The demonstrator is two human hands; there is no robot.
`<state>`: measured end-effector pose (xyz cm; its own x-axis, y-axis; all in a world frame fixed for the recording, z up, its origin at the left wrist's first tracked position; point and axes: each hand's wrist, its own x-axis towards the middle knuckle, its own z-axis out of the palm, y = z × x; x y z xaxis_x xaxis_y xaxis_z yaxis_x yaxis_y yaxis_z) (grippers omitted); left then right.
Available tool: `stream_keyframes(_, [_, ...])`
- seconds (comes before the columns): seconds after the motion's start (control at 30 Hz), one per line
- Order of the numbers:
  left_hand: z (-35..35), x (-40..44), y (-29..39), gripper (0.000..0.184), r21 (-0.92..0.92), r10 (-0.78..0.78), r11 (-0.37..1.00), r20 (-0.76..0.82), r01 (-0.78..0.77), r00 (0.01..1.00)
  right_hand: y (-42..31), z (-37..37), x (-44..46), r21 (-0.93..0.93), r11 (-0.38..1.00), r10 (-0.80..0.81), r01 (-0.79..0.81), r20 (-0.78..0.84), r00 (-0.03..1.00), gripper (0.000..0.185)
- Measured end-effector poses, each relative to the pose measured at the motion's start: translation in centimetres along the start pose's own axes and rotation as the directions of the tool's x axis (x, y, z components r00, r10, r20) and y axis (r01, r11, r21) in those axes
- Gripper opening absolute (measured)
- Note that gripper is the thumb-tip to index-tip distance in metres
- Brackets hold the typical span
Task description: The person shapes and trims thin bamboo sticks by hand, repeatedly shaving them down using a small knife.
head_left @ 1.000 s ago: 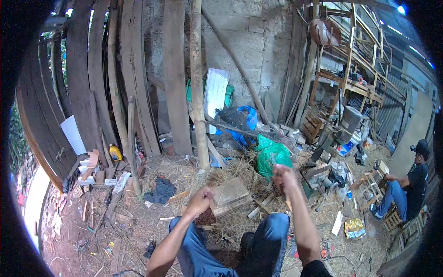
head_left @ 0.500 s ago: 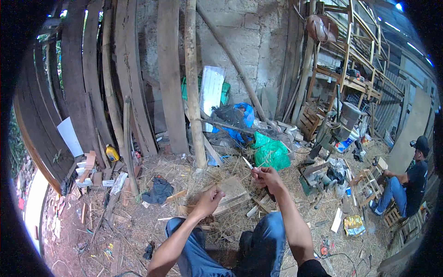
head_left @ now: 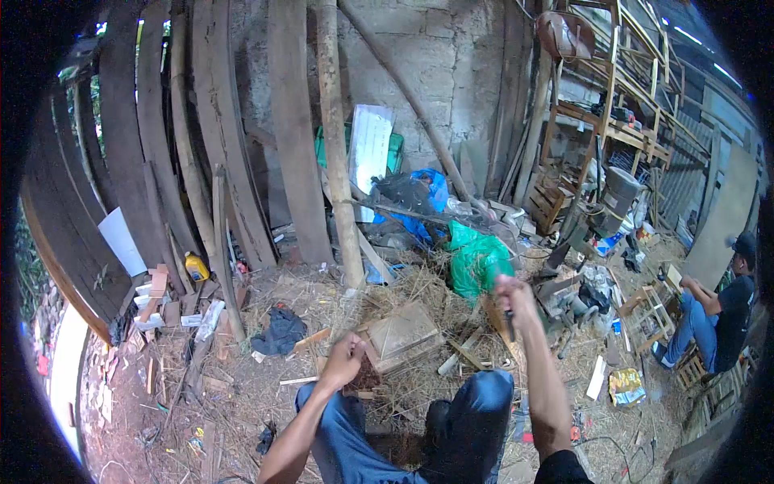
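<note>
Knife [head_left: 510, 324], dark-handled, blade blurred, in the closed right hand [head_left: 513, 297].
Left hand [head_left: 344, 363] loosely curled, contents unclear; the knife has swung farther from it.

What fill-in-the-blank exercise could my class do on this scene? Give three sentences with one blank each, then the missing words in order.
1. The right hand is raised in front of a plastic bag coloured ____.
2. The bottle on the left side of the picture is coloured ____.
3. The other person, at the far right, wears a dark ____ on the head.

Missing words: green; yellow; cap.
</note>
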<state>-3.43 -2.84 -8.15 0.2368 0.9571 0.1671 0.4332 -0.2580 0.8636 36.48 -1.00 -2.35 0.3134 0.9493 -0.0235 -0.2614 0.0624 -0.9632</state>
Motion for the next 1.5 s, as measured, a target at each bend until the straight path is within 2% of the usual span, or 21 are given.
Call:
stream_keyframes(0.03, [1.2, 0.5, -0.4, 0.016, -0.08, 0.042, 0.996, 0.029, -0.04, 0.999, 0.5, 1.4, -0.9, -0.065, 0.998, 0.023, -0.02, 0.054, 0.998, 0.02])
stream_keyframes(0.07, [2.3, 0.9, -0.2, 0.017, -0.16, 0.087, 0.984, 0.058, -0.076, 0.995, -0.1, 3.2, -2.4, -0.003, 0.992, 0.124, -0.125, 0.152, 0.981, 0.026])
stream_keyframes(0.13, [2.9, 0.8, 2.5, 0.018, -0.154, 0.115, 0.983, 0.085, -0.101, 0.99, -0.7, 7.2, -4.9, -0.027, 0.987, 0.159, -0.157, 0.2, 0.967, 0.031])
stream_keyframes(0.23, [2.5, 0.3, 4.9, 0.017, -0.12, 0.096, 0.989, 0.119, -0.082, 0.988, -0.4, 8.2, -5.0, 0.04, 0.996, 0.058, -0.076, 0.334, 0.941, 0.023])
stream_keyframes(0.33, [1.9, -0.3, 6.7, 0.014, -0.002, 0.045, 0.999, 0.19, -0.045, 0.981, -0.8, 8.7, -5.4, 0.007, 1.0, 0.008, -0.011, 0.321, 0.947, 0.02])
stream_keyframes(0.43, [2.9, -0.5, 9.3, 0.012, 0.072, 0.126, 0.989, 0.073, -0.131, 0.989, -1.0, 9.6, -6.4, -0.006, 1.0, 0.024, -0.023, 0.334, 0.942, 0.019])
stream_keyframes(0.53, [4.4, 0.5, 10.8, 0.011, 0.121, 0.313, 0.946, -0.094, -0.302, 0.945, -0.4, 10.3, -7.4, -0.039, 0.999, 0.034, -0.021, 0.354, 0.935, 0.02])
stream_keyframes(0.63, [4.7, 0.8, 10.4, 0.012, 0.05, 0.329, 0.944, -0.06, -0.326, 0.943, -1.1, 9.7, -7.5, -0.106, 0.991, 0.113, -0.081, 0.345, 0.932, 0.02])
stream_keyframes(0.67, [4.8, 0.7, 10.4, 0.012, 0.05, 0.329, 0.944, -0.051, -0.326, 0.943, -1.9, 9.0, -7.7, -0.212, 0.975, 0.133, -0.071, 0.295, 0.946, 0.02])
stream_keyframes(0.8, [4.1, 0.1, 10.5, 0.013, 0.132, 0.32, 0.94, -0.017, -0.315, 0.947, -2.4, 6.1, -5.7, -0.08, 0.99, 0.136, -0.117, 0.301, 0.944, 0.022])
stream_keyframes(0.97, [4.3, -0.4, 11.7, 0.013, 0.115, 0.327, 0.938, 0.022, -0.327, 0.945, -2.8, 5.4, -5.1, -0.118, 0.988, 0.124, -0.096, 0.258, 0.958, 0.022])
stream_keyframes(1.03, [4.2, -0.7, 11.7, 0.013, 0.201, 0.324, 0.929, -0.036, -0.31, 0.946, -2.9, 4.0, -3.9, -0.066, 0.998, -0.031, 0.023, -0.125, 0.992, 0.018])
stream_keyframes(1.07, [3.8, -0.6, 11.1, 0.013, 0.204, 0.327, 0.928, -0.05, -0.311, 0.944, -3.0, 1.8, -2.6, 0.015, 0.997, -0.078, 0.08, -0.093, 0.993, 0.016])
stream_keyframes(1.13, [3.0, -0.3, 8.9, 0.015, 0.022, 0.243, 0.97, -0.09, -0.242, 0.966, -3.0, -0.8, -1.2, 0.118, 0.988, -0.103, 0.101, 0.005, 0.995, 0.015])
stream_keyframes(1.17, [3.0, 0.3, 8.1, 0.015, 0.018, 0.244, 0.97, -0.108, -0.244, 0.964, -2.1, -0.4, -1.3, 0.109, 0.988, -0.11, 0.107, 0.02, 0.994, 0.015])
stream_keyframes(1.23, [3.9, 1.2, 6.4, 0.017, -0.229, 0.117, 0.965, -0.064, -0.128, 0.991, -0.8, 2.6, -3.5, 0.001, 0.997, -0.072, 0.072, -0.002, 0.997, 0.017])
stream_keyframes(1.27, [5.3, 2.4, 4.5, 0.019, -0.496, -0.061, 0.865, 0.032, 0.068, 0.998, -0.2, 3.5, -4.1, -0.009, 1.0, -0.019, 0.02, 0.068, 0.997, 0.019])
stream_keyframes(1.3, [6.2, 2.8, 4.4, 0.019, -0.504, -0.07, 0.86, 0.033, 0.077, 0.997, 0.3, 4.4, -4.6, -0.021, 0.999, 0.037, -0.035, 0.137, 0.99, 0.022])
stream_keyframes(1.33, [7.1, 3.5, 5.0, 0.018, -0.656, -0.087, 0.749, 0.039, 0.091, 0.995, 0.7, 5.9, -5.0, -0.151, 0.988, 0.028, -0.008, 0.129, 0.991, 0.021])
stream_keyframes(1.37, [7.7, 3.9, 5.5, 0.017, -0.782, -0.103, 0.616, 0.042, 0.097, 0.994, 1.9, 6.7, -5.0, -0.153, 0.988, 0.039, -0.018, 0.132, 0.99, 0.022])
stream_keyframes(1.5, [8.3, 5.1, 7.2, 0.018, -0.721, -0.066, 0.693, -0.043, 0.015, 0.997, 2.7, 10.5, -7.3, -0.393, 0.91, -0.042, 0.134, 0.234, 0.971, 0.027])
